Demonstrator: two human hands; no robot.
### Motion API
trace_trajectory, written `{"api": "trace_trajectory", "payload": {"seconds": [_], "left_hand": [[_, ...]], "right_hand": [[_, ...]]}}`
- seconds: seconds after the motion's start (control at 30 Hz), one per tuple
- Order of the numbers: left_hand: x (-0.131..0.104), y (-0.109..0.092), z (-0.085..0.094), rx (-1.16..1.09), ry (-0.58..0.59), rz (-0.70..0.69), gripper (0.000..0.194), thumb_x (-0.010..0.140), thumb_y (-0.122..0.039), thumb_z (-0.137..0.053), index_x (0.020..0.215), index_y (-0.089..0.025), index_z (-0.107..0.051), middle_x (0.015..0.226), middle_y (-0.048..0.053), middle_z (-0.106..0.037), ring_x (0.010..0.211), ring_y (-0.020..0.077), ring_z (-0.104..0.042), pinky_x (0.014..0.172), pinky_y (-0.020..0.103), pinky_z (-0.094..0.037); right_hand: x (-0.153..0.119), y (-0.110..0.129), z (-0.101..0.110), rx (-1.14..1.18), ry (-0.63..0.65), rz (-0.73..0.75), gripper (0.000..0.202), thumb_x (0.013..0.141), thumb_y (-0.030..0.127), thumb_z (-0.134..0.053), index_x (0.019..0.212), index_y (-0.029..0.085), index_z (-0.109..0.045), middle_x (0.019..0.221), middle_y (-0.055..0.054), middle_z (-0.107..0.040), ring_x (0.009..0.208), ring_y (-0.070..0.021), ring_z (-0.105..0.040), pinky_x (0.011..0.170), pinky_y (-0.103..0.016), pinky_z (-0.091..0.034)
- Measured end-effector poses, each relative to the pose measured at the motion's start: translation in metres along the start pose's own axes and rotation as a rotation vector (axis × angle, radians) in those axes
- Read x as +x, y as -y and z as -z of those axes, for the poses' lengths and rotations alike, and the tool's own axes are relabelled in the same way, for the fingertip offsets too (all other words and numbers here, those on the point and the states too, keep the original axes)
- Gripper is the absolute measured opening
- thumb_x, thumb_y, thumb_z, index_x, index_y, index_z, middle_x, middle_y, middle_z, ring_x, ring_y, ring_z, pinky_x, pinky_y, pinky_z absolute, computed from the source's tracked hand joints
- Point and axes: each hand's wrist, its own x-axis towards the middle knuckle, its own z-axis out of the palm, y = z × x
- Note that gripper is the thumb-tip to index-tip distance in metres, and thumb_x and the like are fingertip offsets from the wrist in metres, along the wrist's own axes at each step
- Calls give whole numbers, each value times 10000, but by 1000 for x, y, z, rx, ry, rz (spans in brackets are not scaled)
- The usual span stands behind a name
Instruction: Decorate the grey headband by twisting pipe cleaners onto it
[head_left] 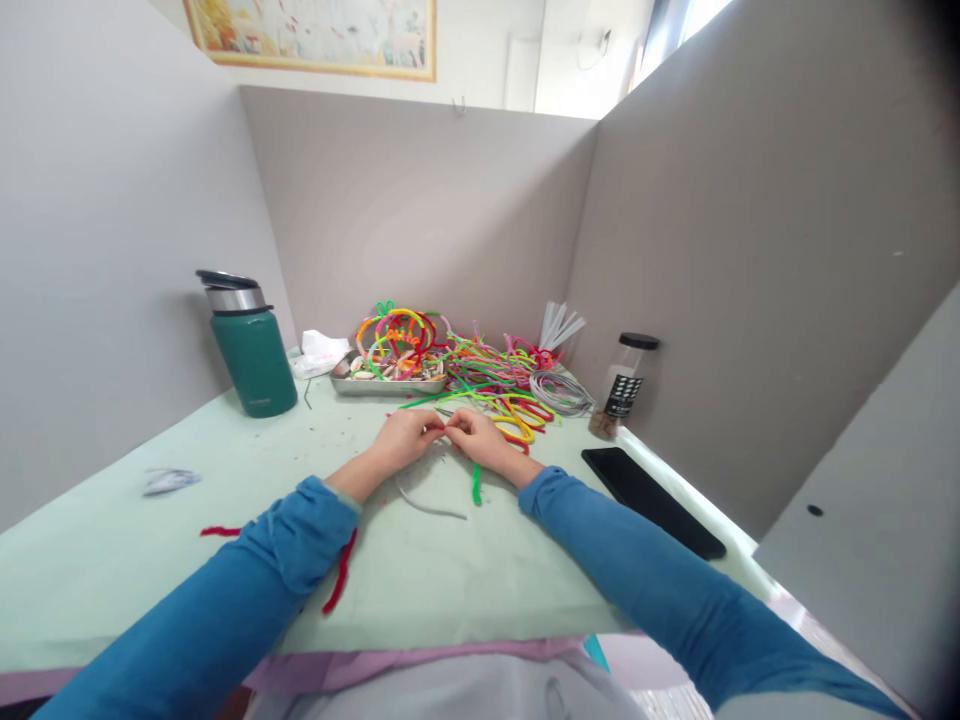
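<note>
My left hand [409, 437] and my right hand [480, 438] meet over the middle of the table, thumbs and fingers pinched together. Something tiny and reddish shows at the fingertips, too small to make out. Just below the hands a thin grey wire [431, 510] lies curved on the cloth. A short green pipe cleaner [477, 485] rests under my right wrist. Near my left forearm are two red pipe cleaner pieces, one red piece [341, 575] beside the sleeve and another red piece [220, 531] farther left.
Behind the hands stands a metal tray [386, 387] with colourful pipe cleaner hoops. Right of it are a heap of pipe cleaners [491, 360] and a grey wire coil [562, 393]. A green bottle [255, 360], a clear jar [624, 385] and a black phone [652, 500] flank the workspace.
</note>
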Motion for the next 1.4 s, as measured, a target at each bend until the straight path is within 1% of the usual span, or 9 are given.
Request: {"api": "trace_trajectory", "payload": {"seconds": [0.27,0.5,0.6,0.77,0.87,1.0,1.1,1.27,1.4], "left_hand": [[2,4,-2,-42,71,8,211,792,-276,-493,749,-165,-667,668,13,-640,617,117,-525,572,204,-335],[2,6,-1,-200,207,100,288,780,-358,-464,639,-161,-620,579,-1,-597,540,108,-484,533,205,-340],[2,5,0,-274,233,137,292,767,-380,-469,616,-165,-599,553,-9,-575,501,101,-453,498,206,-330],[0,-1,3,-322,234,195,303,753,-422,-492,619,-171,-597,445,-33,-482,441,96,-414,454,205,-302],[-1,-3,4,-335,236,235,319,751,-455,-499,678,-169,-622,414,-46,-448,405,97,-408,437,209,-302],[-2,-4,3,-358,237,254,352,754,-484,-494,741,-166,-644,424,-47,-449,382,95,-406,415,208,-299],[-2,-4,4,-359,237,249,358,754,-486,-495,725,-162,-643,412,-44,-444,377,93,-405,408,203,-299],[-1,-3,3,-378,261,294,368,737,-505,-504,677,-156,-606,400,-43,-445,359,85,-389,380,196,-281],[0,0,0,-444,242,330,365,712,-511,-527,722,-151,-587,525,-26,-547,367,72,-417,366,190,-281]], "right_hand": [[-3,10,4,-19,17,-6,58,763,189,-521,746,158,-567,602,14,-558,534,-97,-470,512,-211,-325],[-6,13,4,-3,36,-3,56,759,179,-519,742,160,-569,608,13,-563,532,-98,-475,516,-215,-332],[-6,13,4,7,49,-6,54,761,180,-518,749,163,-567,610,13,-566,535,-102,-480,524,-220,-339],[-6,14,4,-13,55,-8,49,757,174,-522,755,165,-570,620,11,-569,545,-106,-484,529,-219,-338],[-5,12,4,-20,52,3,55,765,185,-518,753,165,-568,625,7,-569,554,-107,-487,529,-219,-333],[-4,8,2,-14,44,21,59,771,200,-520,758,166,-566,639,3,-570,566,-105,-485,533,-218,-329],[-4,7,2,-8,44,22,55,771,195,-522,758,166,-566,639,4,-570,564,-102,-479,534,-217,-327],[-5,9,3,-24,44,16,60,774,203,-524,760,168,-571,637,3,-573,556,-103,-473,526,-221,-321],[-5,9,3,-35,36,23,70,780,211,-518,764,168,-571,651,1,-576,572,-109,-483,537,-226,-327]]}}
